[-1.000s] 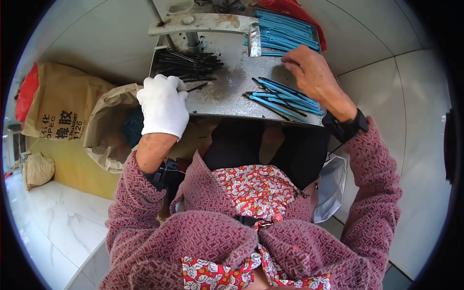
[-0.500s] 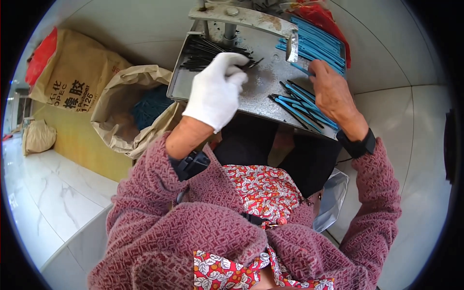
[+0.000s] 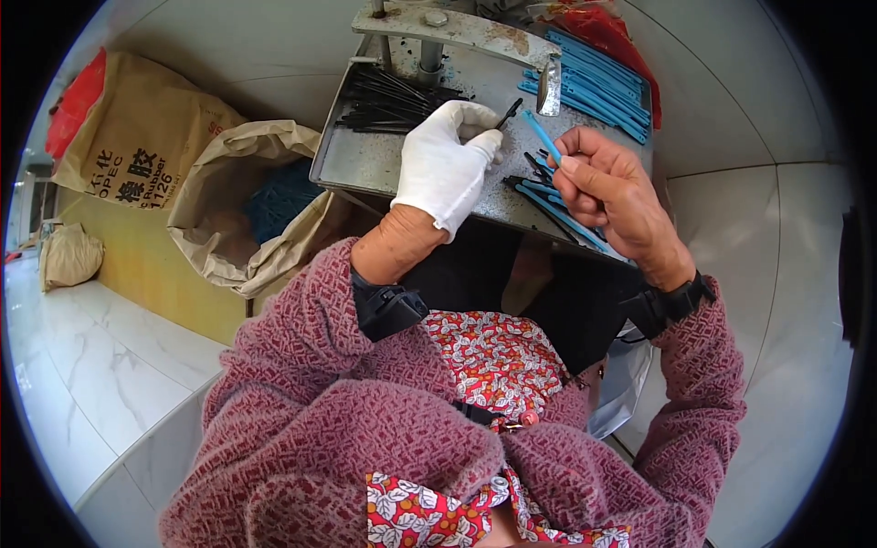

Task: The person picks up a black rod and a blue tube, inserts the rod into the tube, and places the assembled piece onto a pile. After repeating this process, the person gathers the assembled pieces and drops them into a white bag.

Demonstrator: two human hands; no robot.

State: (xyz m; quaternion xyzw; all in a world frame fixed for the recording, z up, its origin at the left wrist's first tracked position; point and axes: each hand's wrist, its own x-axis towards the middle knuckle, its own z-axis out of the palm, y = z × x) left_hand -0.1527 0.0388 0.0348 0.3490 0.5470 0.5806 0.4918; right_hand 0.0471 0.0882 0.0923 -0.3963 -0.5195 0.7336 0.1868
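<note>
My left hand (image 3: pixel 446 164), in a white glove, pinches a thin black plastic strip (image 3: pixel 512 111) whose tip pokes out past the fingers. My bare right hand (image 3: pixel 610 190) grips a light blue plastic strip (image 3: pixel 541 134) between thumb and fingers. The ends of the two strips are close together, with a small gap between them. Behind my left hand lies a pile of black strips (image 3: pixel 395 99). Blue strips (image 3: pixel 598 84) are stacked at the far right. Mixed black and blue pieces (image 3: pixel 559 208) lie below my right hand, partly hidden by it.
A metal tray-like worktop (image 3: pixel 352 166) carries the piles. Over it reaches a worn metal press arm (image 3: pixel 484 35) with a bent end. To the left stand an open paper sack (image 3: pixel 206 228) with blue pieces inside and a full brown sack (image 3: pixel 174 100). A red bag (image 3: pixel 607 32) lies behind.
My left hand has moved right from the black pile, bringing a black strip. My right hand has raised a blue strip and turned it toward the left hand.
</note>
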